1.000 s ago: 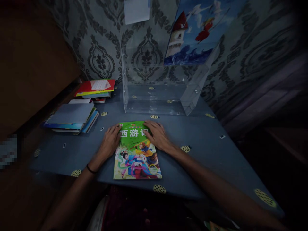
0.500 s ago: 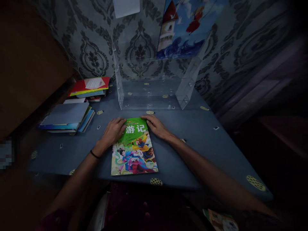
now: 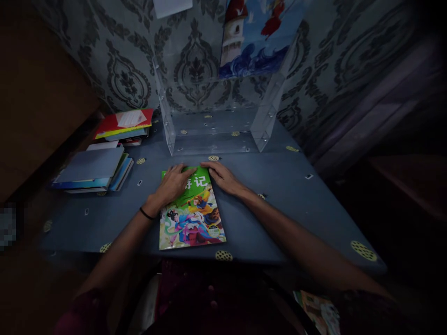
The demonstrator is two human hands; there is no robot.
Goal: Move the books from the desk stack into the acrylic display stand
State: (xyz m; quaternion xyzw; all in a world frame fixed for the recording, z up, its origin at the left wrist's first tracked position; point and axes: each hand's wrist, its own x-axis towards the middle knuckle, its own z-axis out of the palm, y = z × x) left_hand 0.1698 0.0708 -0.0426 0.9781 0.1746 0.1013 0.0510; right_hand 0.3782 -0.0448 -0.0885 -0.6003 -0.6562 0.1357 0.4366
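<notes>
On the left, two book piles (image 3: pixel 90 165) sit on the table (image 3: pixel 293 204). The left hand (image 3: pixel 172 184) lies open over the upper left of a green-topped book (image 3: pixel 195 221), its long axis running away from the table's near edge, title end towards the clear rack (image 3: pixel 213 144) behind. The right hand (image 3: pixel 224 177), loosely open, touches the book's far right corner.

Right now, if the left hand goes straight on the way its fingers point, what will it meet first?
Beyond the book beneath it, the left hand would probably meet the clear stand first, though depth is hard to judge.
</notes>
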